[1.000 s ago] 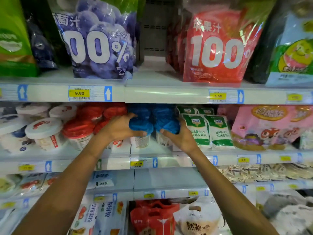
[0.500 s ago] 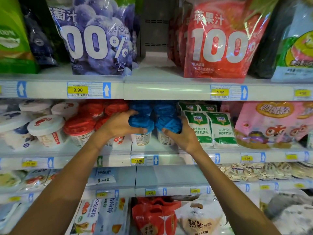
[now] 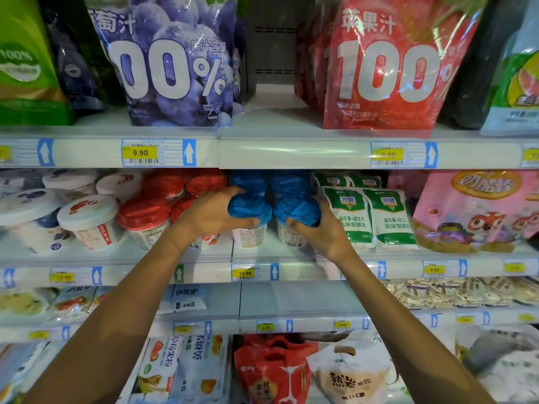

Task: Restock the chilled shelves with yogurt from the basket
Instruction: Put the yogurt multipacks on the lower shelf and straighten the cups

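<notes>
Fingers of my left hand curl over the crinkled blue cap of the left yogurt cup, with the thumb pressed along the cap's lower edge. My right hand grips the blue cap of the right yogurt cup the same way, from its right side. Both cups stand upright and side by side at the front of the middle chilled shelf, caps touching. More blue-capped cups sit behind them. A yellow 11.90 price tag is on the shelf lip just below. Red-capped cups stand just beside my left wrist, and green-and-white pouches stand just beside my right hand. On the shelf above are a purple juice bag and a red juice bag.
</notes>
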